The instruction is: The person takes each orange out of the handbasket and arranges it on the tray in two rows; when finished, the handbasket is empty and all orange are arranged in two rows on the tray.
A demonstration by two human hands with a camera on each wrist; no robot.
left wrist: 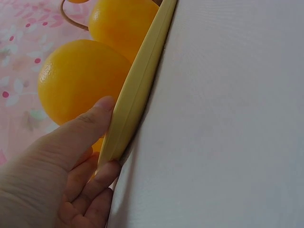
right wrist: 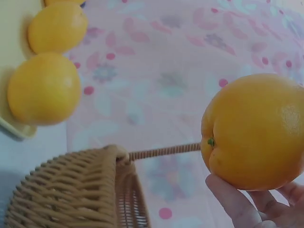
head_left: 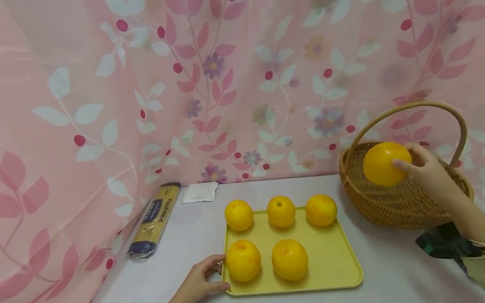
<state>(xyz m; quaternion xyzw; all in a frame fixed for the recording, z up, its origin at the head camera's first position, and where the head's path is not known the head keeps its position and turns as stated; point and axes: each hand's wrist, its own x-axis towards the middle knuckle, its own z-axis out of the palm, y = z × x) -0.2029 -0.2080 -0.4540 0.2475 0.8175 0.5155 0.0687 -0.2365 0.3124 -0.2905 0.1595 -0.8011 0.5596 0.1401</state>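
My right hand (head_left: 426,169) grips a large orange (head_left: 386,164) by its side, up over the wicker basket (head_left: 394,205). The right wrist view shows the same orange (right wrist: 254,133) with its green stem end facing left and my fingertips under it. At the tray's near left corner, my left hand (head_left: 199,280) holds the rim of the yellow tray (head_left: 335,268) between thumb and fingers. Several oranges sit on the tray: three along the far side, then a front-left orange (head_left: 243,261) and a front-middle orange (head_left: 290,260). The tray's front right part is bare.
A pack of spaghetti (head_left: 155,221) lies at the left of the white table (head_left: 181,243), beside a small white packet (head_left: 200,192). The basket's arched handle (head_left: 411,105) rises in front of a pink floral curtain (head_left: 238,99). A dark object (head_left: 445,244) is near my right forearm.
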